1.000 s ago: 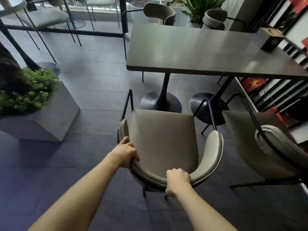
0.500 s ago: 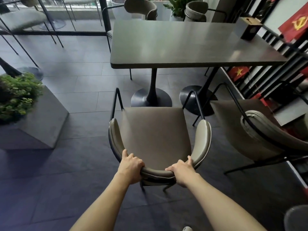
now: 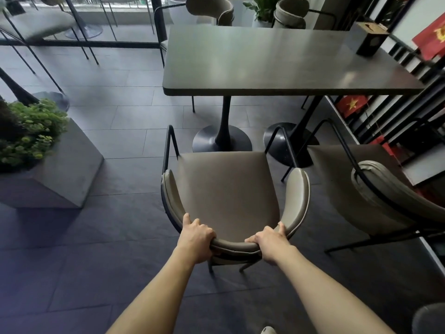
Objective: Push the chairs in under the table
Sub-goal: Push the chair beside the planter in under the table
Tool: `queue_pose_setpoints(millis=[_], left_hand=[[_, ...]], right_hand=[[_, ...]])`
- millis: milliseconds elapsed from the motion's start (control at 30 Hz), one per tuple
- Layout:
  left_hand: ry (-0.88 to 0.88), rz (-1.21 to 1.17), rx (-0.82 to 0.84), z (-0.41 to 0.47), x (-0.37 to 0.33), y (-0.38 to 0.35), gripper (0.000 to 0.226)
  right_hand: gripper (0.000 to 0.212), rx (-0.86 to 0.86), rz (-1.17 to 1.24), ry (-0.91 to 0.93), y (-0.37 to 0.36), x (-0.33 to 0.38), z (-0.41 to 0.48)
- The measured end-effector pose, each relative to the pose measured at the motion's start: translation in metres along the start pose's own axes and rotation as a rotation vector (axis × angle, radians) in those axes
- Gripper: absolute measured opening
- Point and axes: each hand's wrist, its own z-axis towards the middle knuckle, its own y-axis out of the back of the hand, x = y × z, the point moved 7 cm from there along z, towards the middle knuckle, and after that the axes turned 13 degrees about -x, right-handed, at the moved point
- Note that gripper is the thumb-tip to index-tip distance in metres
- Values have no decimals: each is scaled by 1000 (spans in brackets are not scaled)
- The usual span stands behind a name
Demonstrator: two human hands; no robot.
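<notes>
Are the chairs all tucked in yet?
Not yet. The two far chairs look close against the table. Both hands, left and right, grip the back of the near chair, whose seat is clear of the table edge. The chair on the right also stands pulled out, untouched.

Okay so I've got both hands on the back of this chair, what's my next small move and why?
Probably push it straight forward: the left hand and right hand grip the chair backrest, but its seat sits short of the table edge.
</notes>
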Motion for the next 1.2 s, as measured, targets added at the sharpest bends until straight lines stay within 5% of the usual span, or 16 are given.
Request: queue_pose_setpoints(millis=[400,567,733,967,1200], left_hand=[[75,-87,-44,-6,-1,3,35],[105,-306,68,-6,1,11,57],[282,-701,-199,-8,19,66,58],[509,-870,-579,-39,100,152,49],[605,-908,-718,-56,182,204,52]], right_hand=[[65,84,20,-9,2,4,-5],[62,204,322,-32,25,26,-4],[54,-116,483,-7,103,71,9],[49,-496,572,20,205,139,11],[53,-681,834,55,274,199,30]])
